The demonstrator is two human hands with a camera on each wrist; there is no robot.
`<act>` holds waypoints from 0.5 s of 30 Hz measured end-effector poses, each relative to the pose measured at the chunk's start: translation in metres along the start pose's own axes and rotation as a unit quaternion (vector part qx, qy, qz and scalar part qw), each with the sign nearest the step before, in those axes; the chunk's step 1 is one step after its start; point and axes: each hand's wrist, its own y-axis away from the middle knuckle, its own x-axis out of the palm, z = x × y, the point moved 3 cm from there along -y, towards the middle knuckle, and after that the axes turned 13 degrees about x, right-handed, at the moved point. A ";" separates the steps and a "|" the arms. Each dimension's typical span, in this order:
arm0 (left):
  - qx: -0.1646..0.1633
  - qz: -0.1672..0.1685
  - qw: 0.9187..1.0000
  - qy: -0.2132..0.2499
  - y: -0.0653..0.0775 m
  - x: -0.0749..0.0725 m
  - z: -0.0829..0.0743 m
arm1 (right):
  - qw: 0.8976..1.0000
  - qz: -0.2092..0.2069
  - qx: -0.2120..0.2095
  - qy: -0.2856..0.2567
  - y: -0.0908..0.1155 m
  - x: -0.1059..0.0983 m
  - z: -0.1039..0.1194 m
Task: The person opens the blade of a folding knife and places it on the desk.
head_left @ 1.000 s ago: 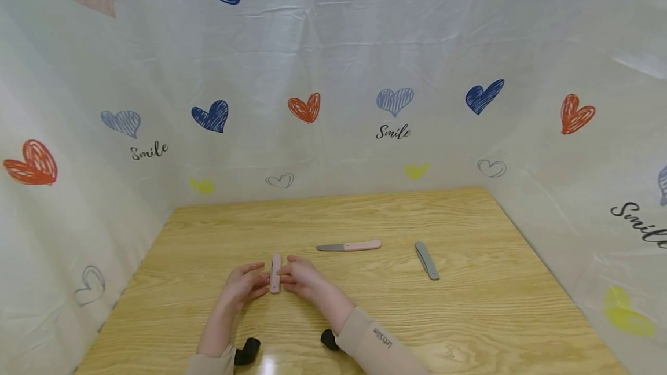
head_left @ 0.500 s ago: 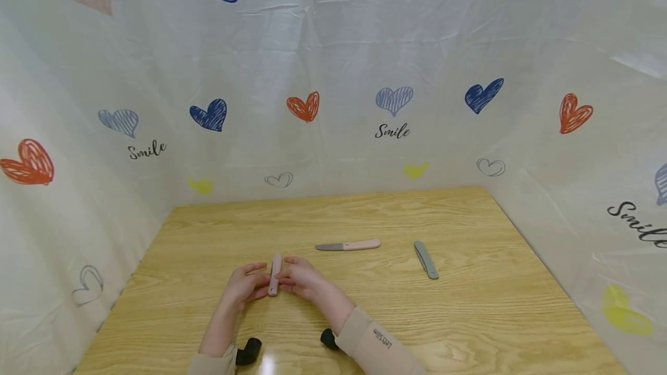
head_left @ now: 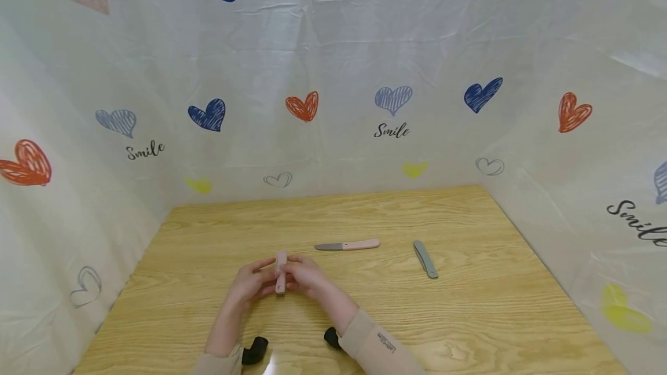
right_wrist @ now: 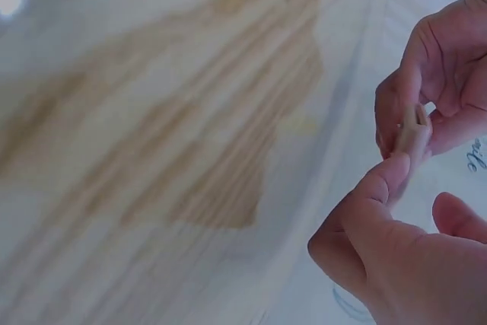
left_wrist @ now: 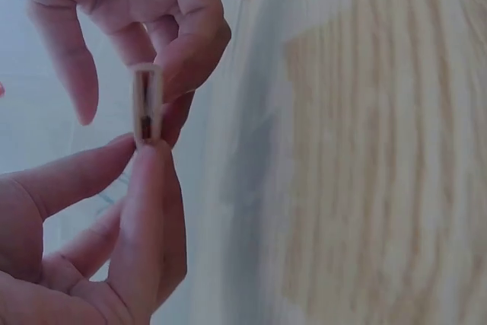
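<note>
A folded pink pocket knife [head_left: 281,283] is held between both hands, its length pointing away from the body in the head view. My left hand [head_left: 249,283] pinches it from the left with thumb and fingers. From the other side my right hand [head_left: 307,276] grips it, its thumb across the handle. The left wrist view looks at the knife [left_wrist: 148,104] end on, a dark slot showing between its pale sides. In the right wrist view the right hand [right_wrist: 403,249] has its fingertips on the knife [right_wrist: 411,138], and the fingers partly cover it.
Beyond the hands lies an unfolded knife [head_left: 348,245] with a pink handle, its grey blade pointing left. Farther right is a folded grey-green knife [head_left: 425,259]. All this is on a wooden table [head_left: 469,317], with a heart-printed white curtain [head_left: 333,62] around its back and sides.
The held knife has tilted, then shifted slightly right and away from the body. Both hands have closed in on it, the left moving right. The other two knives stay in place.
</note>
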 end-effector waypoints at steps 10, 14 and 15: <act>0.055 0.100 0.993 0.020 -0.004 0.028 -0.020 | 0.999 0.018 -0.033 0.006 0.011 -0.035 0.012; 0.063 0.122 0.990 0.027 -0.008 0.042 -0.024 | 0.997 0.040 -0.056 0.034 0.018 -0.053 0.017; 0.063 0.124 0.990 0.029 -0.009 0.046 -0.024 | 0.996 0.047 -0.060 0.040 0.021 -0.057 0.019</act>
